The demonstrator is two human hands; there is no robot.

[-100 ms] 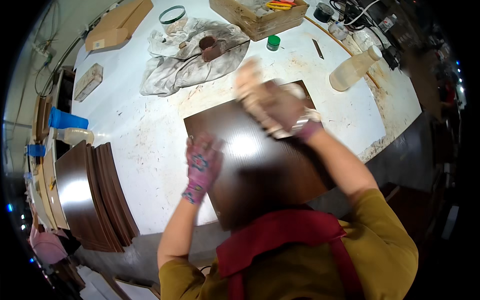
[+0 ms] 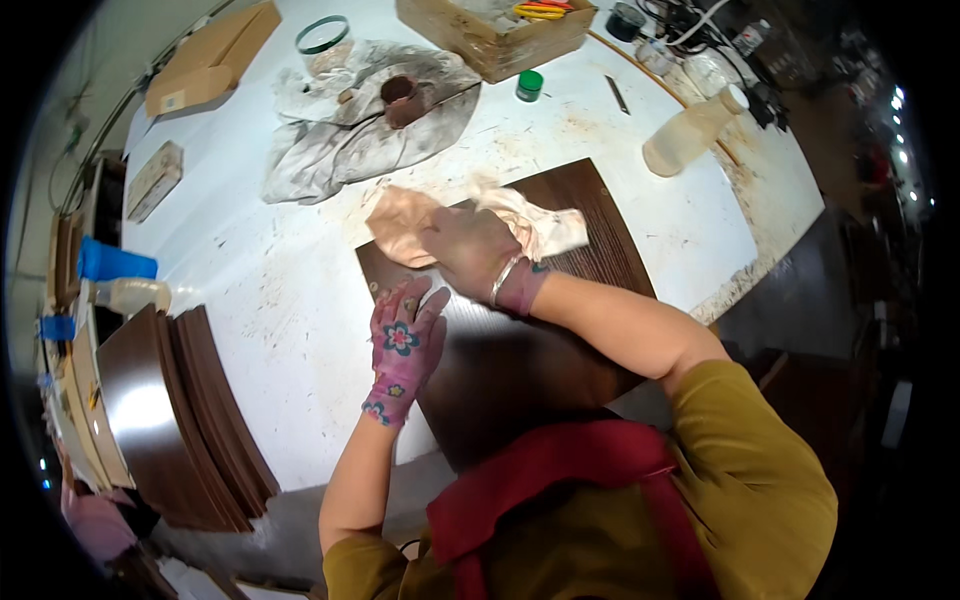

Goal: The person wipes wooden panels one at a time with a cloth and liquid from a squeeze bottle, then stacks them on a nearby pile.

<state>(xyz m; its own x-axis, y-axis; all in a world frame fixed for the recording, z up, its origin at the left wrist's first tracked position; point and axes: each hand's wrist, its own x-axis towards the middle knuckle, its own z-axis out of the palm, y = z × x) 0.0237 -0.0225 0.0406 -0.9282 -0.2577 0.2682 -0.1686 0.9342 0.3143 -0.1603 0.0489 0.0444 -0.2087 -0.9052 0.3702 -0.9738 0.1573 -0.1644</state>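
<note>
A dark brown wood panel (image 2: 590, 215) with a glossy grain lies on the white table, close in front of me. My right hand (image 2: 475, 247), in a thin glove, presses a pale peach and cream cloth (image 2: 400, 225) onto its far left part. Loose folds of the cloth spread on both sides of the fingers, and one end reaches past the panel's edge. At the panel's left edge, my left hand (image 2: 408, 325) rests flat in a pink flowered glove, its fingers stretched out and holding nothing.
Similar dark panels (image 2: 145, 410) stand stacked at the left. Beyond the work lie a stained grey rag (image 2: 350, 150), a brown roll (image 2: 402, 103), a green-lidded jar (image 2: 529, 86) and a cardboard box (image 2: 490, 45). A cloudy plastic bottle (image 2: 690, 135) and a thin blade (image 2: 617, 95) are at the right.
My right hand has swept the cloth leftward across the panel, from its far right part to its far left. My left hand stays at the left edge. The whole view has shifted slightly.
</note>
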